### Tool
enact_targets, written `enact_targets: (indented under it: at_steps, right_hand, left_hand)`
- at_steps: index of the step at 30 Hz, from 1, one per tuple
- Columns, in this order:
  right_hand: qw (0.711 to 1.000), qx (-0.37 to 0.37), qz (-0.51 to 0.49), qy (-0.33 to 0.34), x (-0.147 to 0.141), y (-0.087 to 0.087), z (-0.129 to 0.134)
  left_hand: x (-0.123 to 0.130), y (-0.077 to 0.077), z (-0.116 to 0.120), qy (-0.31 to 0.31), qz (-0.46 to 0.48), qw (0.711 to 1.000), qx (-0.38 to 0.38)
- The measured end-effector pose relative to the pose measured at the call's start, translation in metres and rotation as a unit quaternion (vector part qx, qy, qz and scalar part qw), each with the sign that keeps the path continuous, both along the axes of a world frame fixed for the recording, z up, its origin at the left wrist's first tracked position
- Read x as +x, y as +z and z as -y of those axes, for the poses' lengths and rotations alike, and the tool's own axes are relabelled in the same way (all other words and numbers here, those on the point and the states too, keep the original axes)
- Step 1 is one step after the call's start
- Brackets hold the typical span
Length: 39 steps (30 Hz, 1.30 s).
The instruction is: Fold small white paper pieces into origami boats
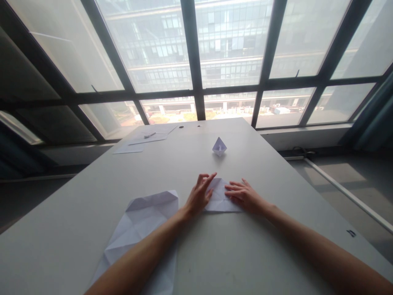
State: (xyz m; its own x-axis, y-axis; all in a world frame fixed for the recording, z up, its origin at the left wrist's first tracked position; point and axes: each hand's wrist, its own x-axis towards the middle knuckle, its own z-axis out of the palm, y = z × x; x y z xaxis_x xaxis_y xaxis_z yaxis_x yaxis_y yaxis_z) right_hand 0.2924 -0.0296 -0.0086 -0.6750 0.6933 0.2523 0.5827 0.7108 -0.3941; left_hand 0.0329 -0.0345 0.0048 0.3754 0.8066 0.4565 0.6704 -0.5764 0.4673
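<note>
A folded piece of white paper [219, 200] lies flat on the white table, between my two hands. My left hand [200, 193] rests at its left edge, fingers apart, with the index finger stretched out above the sheet. Across the paper's right side lies my right hand [242, 193], its fingers spread and pressing flat on the surface. Beyond both hands stands a small folded paper boat [219, 146]. A larger creased sheet of paper [144, 225] lies to the left, partly hidden under my left forearm.
Flat white sheets [153, 135] lie at the table's far left, with a small pen-like object [150, 135] on top. A dark mark [351, 233] shows near the right edge of the table [291, 205]. Large windows rise behind the far edge.
</note>
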Motion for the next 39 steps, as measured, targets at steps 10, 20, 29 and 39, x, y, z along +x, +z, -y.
enact_targets:
  at_steps: [10,20,29,39]
  right_hand:
    - [1.0,0.012,-0.014,-0.011,0.0,-0.004,0.0]
    - [0.997,0.076,-0.001,-0.005,0.004,0.017,0.006]
    - [0.997,0.075,-0.004,-0.011,-0.002,0.015,0.01]
    - [0.994,0.095,0.054,-0.007,-0.009,0.02,0.022]
  left_hand:
    - [0.005,0.016,0.007,-0.147,-0.107,0.982,-0.047]
    - [0.001,0.01,0.004,-0.132,-0.07,0.986,-0.072]
    - [0.003,0.007,0.001,-0.155,-0.194,0.967,-0.055]
    - [0.003,0.007,0.003,-0.134,-0.221,0.965,-0.044]
